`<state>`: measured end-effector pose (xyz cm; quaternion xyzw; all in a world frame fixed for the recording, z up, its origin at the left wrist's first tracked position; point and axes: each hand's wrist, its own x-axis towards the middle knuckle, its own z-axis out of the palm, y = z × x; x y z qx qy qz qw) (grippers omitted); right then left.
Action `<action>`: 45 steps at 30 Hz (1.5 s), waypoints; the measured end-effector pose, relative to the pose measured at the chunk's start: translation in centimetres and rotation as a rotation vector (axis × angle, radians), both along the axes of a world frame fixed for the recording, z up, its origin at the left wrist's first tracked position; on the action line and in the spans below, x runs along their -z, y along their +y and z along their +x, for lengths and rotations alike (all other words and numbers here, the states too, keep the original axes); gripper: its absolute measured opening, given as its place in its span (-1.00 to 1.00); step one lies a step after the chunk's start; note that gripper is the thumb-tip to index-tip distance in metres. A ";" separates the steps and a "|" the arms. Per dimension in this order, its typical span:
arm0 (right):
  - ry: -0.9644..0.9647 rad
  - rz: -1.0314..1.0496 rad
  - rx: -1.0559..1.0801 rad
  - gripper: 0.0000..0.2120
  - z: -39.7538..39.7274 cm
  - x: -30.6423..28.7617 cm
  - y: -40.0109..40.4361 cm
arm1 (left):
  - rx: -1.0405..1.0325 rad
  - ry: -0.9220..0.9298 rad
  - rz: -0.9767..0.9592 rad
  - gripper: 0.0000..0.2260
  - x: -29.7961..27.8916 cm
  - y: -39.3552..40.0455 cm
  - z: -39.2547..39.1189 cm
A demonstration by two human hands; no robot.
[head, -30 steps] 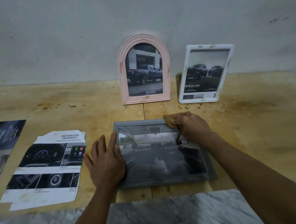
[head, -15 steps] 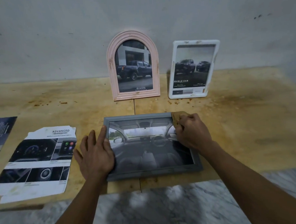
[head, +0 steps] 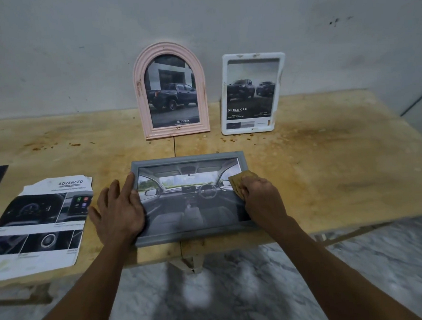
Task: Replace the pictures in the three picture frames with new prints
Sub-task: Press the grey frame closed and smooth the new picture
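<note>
Right hand [head: 259,194] with its tan cloth [head: 241,182] has slid from the grey frame's [head: 187,158] top edge to its right side, grip curled on the cloth. Left hand [head: 119,210] stays flat, fingers spread, on the frame's left edge. Frame lies flat at the table's [head: 329,167] near edge. Torn brochure page [head: 41,224] left. Pink arched frame [head: 172,88] and white frame [head: 251,93] lean against the wall.
</note>
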<state>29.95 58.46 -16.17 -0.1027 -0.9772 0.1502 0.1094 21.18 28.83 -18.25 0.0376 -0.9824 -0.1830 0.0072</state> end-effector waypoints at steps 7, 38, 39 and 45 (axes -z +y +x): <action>-0.083 -0.010 0.025 -0.84 2.2 0.7 -0.1 | 0.007 -0.008 0.003 -0.58 -0.1 -0.1 0.0; -0.185 0.073 0.047 -0.67 -8.1 -2.8 1.4 | 0.008 -0.009 0.006 -0.59 0.0 0.0 -0.2; -0.198 0.071 0.047 -0.68 -7.9 -2.9 1.3 | 0.007 -0.011 0.005 -0.59 0.0 0.0 -0.2; -0.199 0.050 0.066 -0.77 -4.7 -2.1 0.3 | 0.002 -0.015 0.019 -0.59 -0.1 0.0 -0.1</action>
